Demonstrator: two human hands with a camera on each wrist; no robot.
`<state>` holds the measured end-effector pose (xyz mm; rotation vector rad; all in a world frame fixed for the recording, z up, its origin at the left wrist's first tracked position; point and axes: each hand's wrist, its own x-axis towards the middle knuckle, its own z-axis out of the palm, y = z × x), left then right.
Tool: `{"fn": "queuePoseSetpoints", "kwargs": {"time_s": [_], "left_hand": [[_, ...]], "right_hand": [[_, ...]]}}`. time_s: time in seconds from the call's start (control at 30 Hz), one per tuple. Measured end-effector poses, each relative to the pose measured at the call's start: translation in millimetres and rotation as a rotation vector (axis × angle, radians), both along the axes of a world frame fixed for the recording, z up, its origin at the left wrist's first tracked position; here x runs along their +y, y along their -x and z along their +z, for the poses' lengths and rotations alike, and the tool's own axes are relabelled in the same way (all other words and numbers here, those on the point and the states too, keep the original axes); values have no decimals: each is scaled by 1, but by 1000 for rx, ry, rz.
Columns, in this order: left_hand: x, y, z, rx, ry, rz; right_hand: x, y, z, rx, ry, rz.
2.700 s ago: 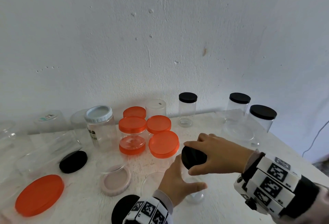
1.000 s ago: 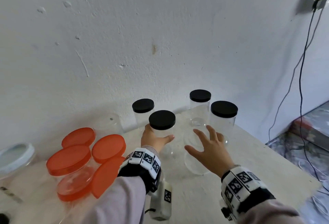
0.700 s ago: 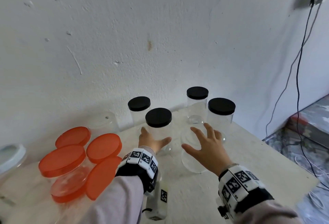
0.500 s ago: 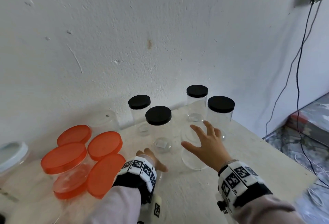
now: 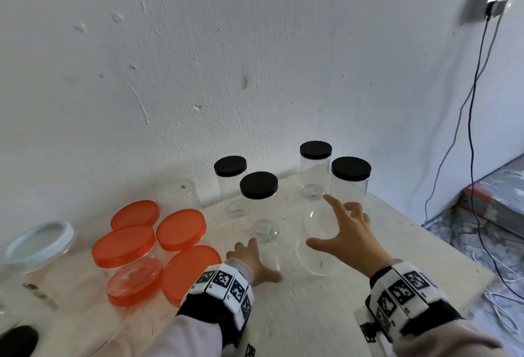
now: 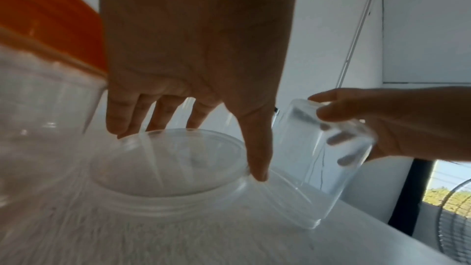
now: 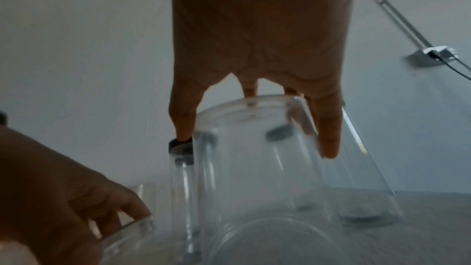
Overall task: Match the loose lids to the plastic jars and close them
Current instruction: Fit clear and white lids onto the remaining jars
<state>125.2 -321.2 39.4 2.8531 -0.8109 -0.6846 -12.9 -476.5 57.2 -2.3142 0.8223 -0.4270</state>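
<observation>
A clear open jar (image 5: 317,260) leans on the white table (image 5: 312,314), mouth end down and base end up. My right hand (image 5: 326,232) grips it with thumb and fingers spread round the base (image 7: 254,178). To its left lies a low clear round lid (image 6: 165,168). My left hand (image 5: 255,257) pinches its rim between thumb and fingertips (image 6: 119,128). Behind stand several clear jars closed with black lids, the nearest (image 5: 258,203) just beyond my left hand.
Several orange-lidded jars (image 5: 124,246) crowd the left, with a white-rimmed jar (image 5: 37,243) beyond them. A loose black lid (image 5: 17,339) lies at the near left corner. The table edge (image 5: 442,246) runs along the right; cables lie on the floor below.
My left hand let go of the black-lidded jar and drew back to the clear lid. My right hand settled onto the clear jar's base.
</observation>
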Motion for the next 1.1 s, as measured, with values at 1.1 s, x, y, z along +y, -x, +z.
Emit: {"fn": "queuePoseSetpoints", "kwargs": {"time_s": [1.1], "left_hand": [[107, 25, 85, 76, 714, -86]], "right_hand": [[81, 35, -8, -174, -746, 106]]}}
